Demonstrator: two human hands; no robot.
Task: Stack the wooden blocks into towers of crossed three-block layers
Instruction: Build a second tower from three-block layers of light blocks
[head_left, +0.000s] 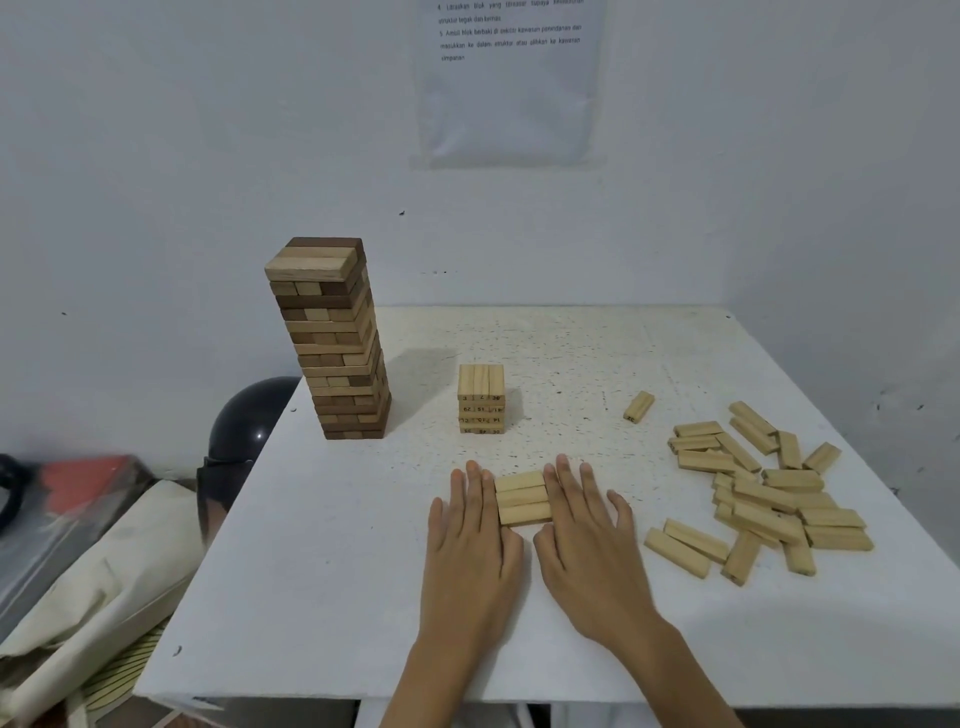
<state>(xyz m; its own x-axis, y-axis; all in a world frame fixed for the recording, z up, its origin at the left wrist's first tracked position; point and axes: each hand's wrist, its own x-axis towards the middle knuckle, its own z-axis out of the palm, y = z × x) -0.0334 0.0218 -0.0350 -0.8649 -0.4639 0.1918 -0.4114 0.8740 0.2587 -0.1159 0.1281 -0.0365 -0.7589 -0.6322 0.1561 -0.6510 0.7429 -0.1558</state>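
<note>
Alignment seems to be the step in hand: three pale blocks (522, 498) lie side by side on the white table (363, 597), and both hands press them from the two ends to make one neat layer. The left hand (470, 530) lies flat with straight fingers, its inner edge against the left ends of the blocks. The right hand (587, 535) is also flat and unclenched, its index-finger side against the right ends. Neither hand grips anything.

To do this well, I think the push should be light and equal from both sides, so the ends come flush and no block slides out toward the far side. The long sides should also touch without gaps, because a crooked layer will sit badly on the layer below. Then the three should be lifted together with a firm squeeze on the ends, or the middle block may drop.

The layer is directly between the two hands, touching both, on the near part of the table. The short tower (481, 399) of numbered blocks stands just beyond the fingertips, on the far side, and is probably where this layer goes, turned across its top layer. The tall two-coloured tower (332, 338) is at the far left. The loose pile (769, 493) lies to the right, well apart from the right hand, with a single block (639, 406) beyond it.
</note>
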